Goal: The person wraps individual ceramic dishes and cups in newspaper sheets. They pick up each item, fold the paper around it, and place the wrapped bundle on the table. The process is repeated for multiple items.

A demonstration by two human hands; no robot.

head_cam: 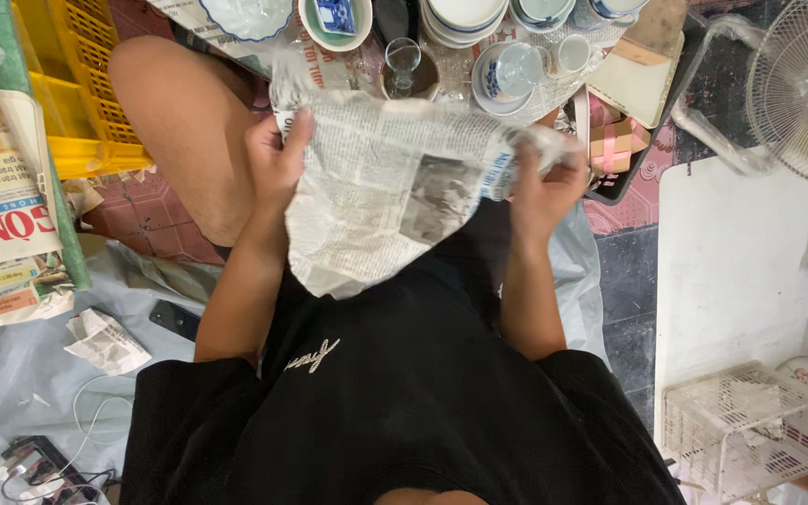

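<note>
Head view, looking down on a seated person in a black shirt (pixel 404 393). Both hands hold 1 sheet of newspaper (pixel 385 187) stretched over the lap, near the middle of the scene.

- Left hand (pixel 275 164): fingers curled and pressed together over the sheet's left edge, thumb on the near side – the paper is pinched between them.
- Right hand (pixel 544 192): fingers (pixel 554 159) closed on the sheet's crumpled right corner; the paper bunches up above the knuckles, so the fingertips themselves are hidden.
- The sheet bulges into a rounded form and tapers to a point at its near end; what lies under it cannot be told.

Surroundings – at the far side, on more newsprint on the floor, stand stacked white bowls (pixel 465 19), a blue-and-white cup (pixel 516 70) and a small clear glass (pixel 402 61). A yellow plastic crate (pixel 77 84) sits far left, beside folded newspapers (pixel 2 187). A dark phone (pixel 175 320) and a crumpled paper scrap (pixel 105 341) lie on a grey plastic sheet (pixel 11 374) near left. A white fan (pixel 801 93) stands far right; a white wire basket (pixel 745 430) sits near right.
</note>
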